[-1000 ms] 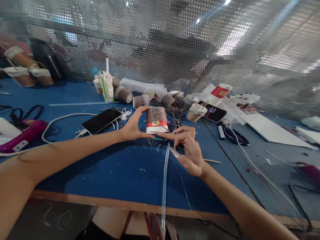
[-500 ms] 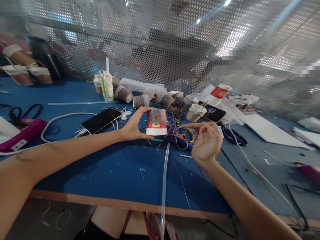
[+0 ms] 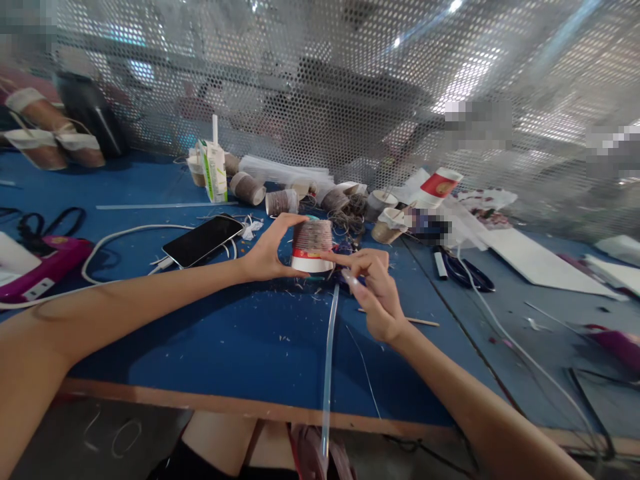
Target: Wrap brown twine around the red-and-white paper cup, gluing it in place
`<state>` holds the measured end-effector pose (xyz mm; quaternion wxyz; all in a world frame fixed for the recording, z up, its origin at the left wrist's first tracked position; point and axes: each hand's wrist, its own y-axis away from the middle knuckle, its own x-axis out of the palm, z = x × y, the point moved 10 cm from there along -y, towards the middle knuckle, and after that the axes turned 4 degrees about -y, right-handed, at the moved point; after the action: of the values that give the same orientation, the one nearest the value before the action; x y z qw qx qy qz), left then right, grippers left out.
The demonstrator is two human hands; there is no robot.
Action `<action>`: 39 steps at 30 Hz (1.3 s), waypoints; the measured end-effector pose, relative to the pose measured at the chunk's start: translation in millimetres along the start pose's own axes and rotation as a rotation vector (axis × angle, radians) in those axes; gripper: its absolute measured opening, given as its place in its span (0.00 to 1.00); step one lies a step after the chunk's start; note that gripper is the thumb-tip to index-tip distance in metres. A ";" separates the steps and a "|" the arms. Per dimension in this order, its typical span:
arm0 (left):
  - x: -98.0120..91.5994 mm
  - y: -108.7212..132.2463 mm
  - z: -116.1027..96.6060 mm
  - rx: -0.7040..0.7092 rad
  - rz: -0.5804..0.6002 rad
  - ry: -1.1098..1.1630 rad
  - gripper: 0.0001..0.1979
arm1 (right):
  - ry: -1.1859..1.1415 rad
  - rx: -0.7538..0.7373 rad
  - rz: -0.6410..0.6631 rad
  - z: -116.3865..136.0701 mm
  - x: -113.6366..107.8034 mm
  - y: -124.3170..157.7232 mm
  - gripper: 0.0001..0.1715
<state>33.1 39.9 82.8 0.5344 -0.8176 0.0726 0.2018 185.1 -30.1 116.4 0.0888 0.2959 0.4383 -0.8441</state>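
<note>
My left hand (image 3: 267, 252) grips an upturned paper cup (image 3: 312, 245), red and white near its rim and wound with brown twine above. It stands on the blue table (image 3: 235, 333). My right hand (image 3: 373, 290) is just right of the cup, forefinger touching its lower side, the other fingers curled; whether they pinch twine I cannot make out. A clear plastic tube (image 3: 329, 360) runs from under the cup toward me over the table edge.
A black phone (image 3: 203, 241) with a white cable lies left of the cup. Behind are several twine-wrapped cups (image 3: 281, 201), a drink carton (image 3: 215, 171) and loose twine. Scissors (image 3: 467, 272) lie at right, a pink tool (image 3: 43, 270) at far left. A perforated metal screen backs the table.
My right hand swung out to the right of the cup half a second ago and has come back against its lower side. The left hand and cup stayed put.
</note>
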 end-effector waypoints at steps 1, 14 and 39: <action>0.9 0.2 1.2 -0.010 0.010 0.006 0.45 | -0.023 0.016 -0.083 -5.3 -7.2 1.1 0.12; 12.4 4.7 2.3 0.010 0.087 0.206 0.49 | 0.040 -0.138 -0.032 -14.5 -6.9 -6.0 0.48; -14.1 7.8 22.0 -0.091 -0.245 0.182 0.44 | 0.009 -0.016 0.019 -38.9 -27.0 -14.5 0.36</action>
<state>12.2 55.1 74.4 0.5085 -0.8587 0.0115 0.0633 217.4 6.5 124.8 0.0970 0.3031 0.4427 -0.8383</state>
